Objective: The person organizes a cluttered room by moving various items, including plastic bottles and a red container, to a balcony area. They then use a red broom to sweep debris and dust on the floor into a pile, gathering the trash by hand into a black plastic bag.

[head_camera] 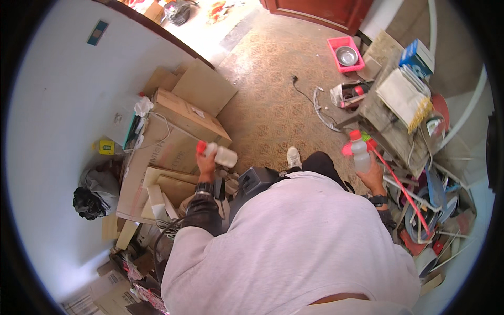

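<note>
My left hand [206, 164] grips a whitish plastic bottle [226, 156] by its neck end, just below the red cap. This bottle lies nearly sideways, its base pointing right, beside a large cardboard box [157, 153]. On the other side, my right hand [371, 176] is closed around the lower part of a translucent plastic bottle [359, 151] with a red cap. That one is held roughly upright, close to a red-handled stick [399, 183] and a cluttered wooden bench [380, 114]. Black bands circle both wrists.
Patterned floor [264, 106] runs toward a doorway and a red-brown wooden door [319, 13]. A black cord with a plug [295, 80] trails across it. A pink basket [332, 43] holds a metal bowl [347, 56]. Flat cardboard [204, 88] leans at left; piled odds and ends crowd the right.
</note>
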`<state>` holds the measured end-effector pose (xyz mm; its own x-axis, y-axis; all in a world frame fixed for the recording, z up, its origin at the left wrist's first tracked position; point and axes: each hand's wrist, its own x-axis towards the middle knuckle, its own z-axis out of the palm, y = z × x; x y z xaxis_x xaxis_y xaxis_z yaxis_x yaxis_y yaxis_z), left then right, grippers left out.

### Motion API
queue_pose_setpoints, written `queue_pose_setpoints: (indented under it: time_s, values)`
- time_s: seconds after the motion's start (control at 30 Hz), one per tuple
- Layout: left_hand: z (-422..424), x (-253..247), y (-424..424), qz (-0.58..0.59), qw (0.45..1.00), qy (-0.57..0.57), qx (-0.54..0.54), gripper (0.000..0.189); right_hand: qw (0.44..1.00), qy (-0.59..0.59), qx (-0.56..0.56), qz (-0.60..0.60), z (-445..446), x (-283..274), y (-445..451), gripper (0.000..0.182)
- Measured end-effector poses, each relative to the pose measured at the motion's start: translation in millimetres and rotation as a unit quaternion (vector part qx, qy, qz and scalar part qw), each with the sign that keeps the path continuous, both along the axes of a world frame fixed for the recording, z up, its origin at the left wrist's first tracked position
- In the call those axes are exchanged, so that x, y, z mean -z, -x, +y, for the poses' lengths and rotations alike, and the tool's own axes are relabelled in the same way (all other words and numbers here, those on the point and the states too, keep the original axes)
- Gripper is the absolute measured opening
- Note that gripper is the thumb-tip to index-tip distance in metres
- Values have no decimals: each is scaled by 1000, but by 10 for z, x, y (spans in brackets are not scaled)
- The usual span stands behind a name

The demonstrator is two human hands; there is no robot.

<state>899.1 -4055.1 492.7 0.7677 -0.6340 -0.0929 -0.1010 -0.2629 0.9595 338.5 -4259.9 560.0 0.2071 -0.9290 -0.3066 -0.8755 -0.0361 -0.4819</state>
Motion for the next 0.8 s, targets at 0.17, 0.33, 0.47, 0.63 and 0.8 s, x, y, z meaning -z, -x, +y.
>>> queue_pose_setpoints:
  time_s: [0.17,0.33,0.47,0.63,0.8]
  values:
    - [-1342,-167,-415,43,998,39,-31,50,999,20,-37,-16,-880,39,-341,84]
    - [-1872,261,-978,-14,996,26,-78,54,998,-18,-58,-19,-2129,222,-878,84]
    - [-2778,-63,-1020,54,989,107,-86,56,990,18,-138,-3,-3297,80,-1680,84]
    - [-3710,-629,-1724,-23,992,81,-99,56,963,23,-266,-40,-4640,-79,-3271,84]
    - [-4612,-880,-2499,-82,987,102,-97,58,934,119,-330,-66,-5453,-363,-4796,83]
